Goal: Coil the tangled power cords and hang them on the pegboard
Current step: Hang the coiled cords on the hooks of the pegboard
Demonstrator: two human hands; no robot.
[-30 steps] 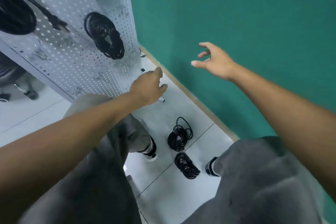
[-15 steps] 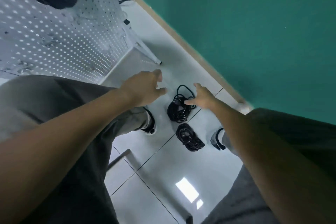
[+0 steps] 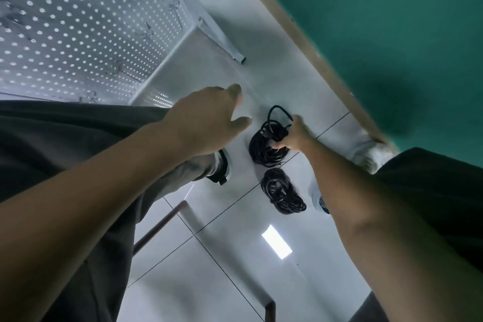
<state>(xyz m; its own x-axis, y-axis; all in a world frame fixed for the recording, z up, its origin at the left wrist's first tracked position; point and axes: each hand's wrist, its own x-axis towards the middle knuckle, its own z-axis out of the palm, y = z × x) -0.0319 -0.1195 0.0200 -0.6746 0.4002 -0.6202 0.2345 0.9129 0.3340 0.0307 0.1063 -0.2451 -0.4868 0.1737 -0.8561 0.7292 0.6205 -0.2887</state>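
Note:
Two black power cord bundles lie on the white tiled floor between my feet. My right hand [image 3: 292, 136] grips the farther bundle [image 3: 264, 149], fingers curled round its loops; one loop sticks up beyond the hand. The nearer bundle [image 3: 283, 195] lies untouched just below it. My left hand [image 3: 211, 117] hovers above the floor to the left of the gripped bundle, fingers relaxed and holding nothing. The grey perforated pegboard [image 3: 78, 29] fills the upper left; its hung cords are out of view.
The pegboard stands on a metal foot [image 3: 222, 39] reaching toward the green wall [image 3: 392, 34] and its wooden skirting [image 3: 300, 34]. My shoes [image 3: 222, 167] flank the cords. A brown bar [image 3: 159, 225] crosses the floor lower down.
I have bent down from the pegboard toward the floor. My right hand dropped from mid-air to the farther cord bundle and closed on it. My left hand lowered with it, still empty.

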